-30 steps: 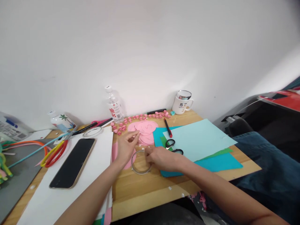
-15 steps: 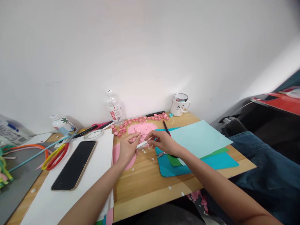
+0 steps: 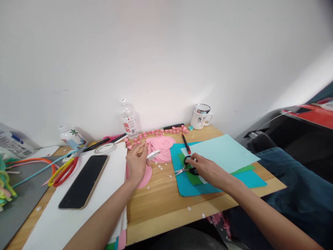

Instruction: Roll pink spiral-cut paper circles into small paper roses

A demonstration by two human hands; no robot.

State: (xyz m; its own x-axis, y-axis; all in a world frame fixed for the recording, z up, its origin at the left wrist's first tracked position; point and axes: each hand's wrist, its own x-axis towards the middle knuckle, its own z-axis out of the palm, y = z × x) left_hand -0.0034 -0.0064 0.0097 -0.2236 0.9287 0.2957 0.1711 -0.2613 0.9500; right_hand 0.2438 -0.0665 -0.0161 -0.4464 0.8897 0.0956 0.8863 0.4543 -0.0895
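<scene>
My left hand [image 3: 137, 163] is raised a little over the wooden desk [image 3: 166, 205], with its thumb and fingers pinched on a thin ring of clear tape [image 3: 153, 155]. My right hand [image 3: 204, 167] rests on the coloured paper sheets, fingers curled around the black handles of small scissors [image 3: 187, 167], whose blades point left. Pink paper shapes [image 3: 161, 147] lie just beyond the tape. A red-and-black pen [image 3: 186, 143] lies beside the light blue sheet [image 3: 221, 152].
A black phone [image 3: 83, 180] lies on a white sheet [image 3: 78, 208] at left, near a second tape ring [image 3: 104, 148] and coloured tubes [image 3: 61, 168]. A water bottle [image 3: 128, 119], a white mug [image 3: 201, 117] and small pink pieces [image 3: 156, 133] stand along the wall. Denim cloth [image 3: 291, 180] is at right.
One second ago the tape ring lay on the desk under both hands. It was lifted; my right hand then let go and dropped to the scissors. My left hand keeps the tape.
</scene>
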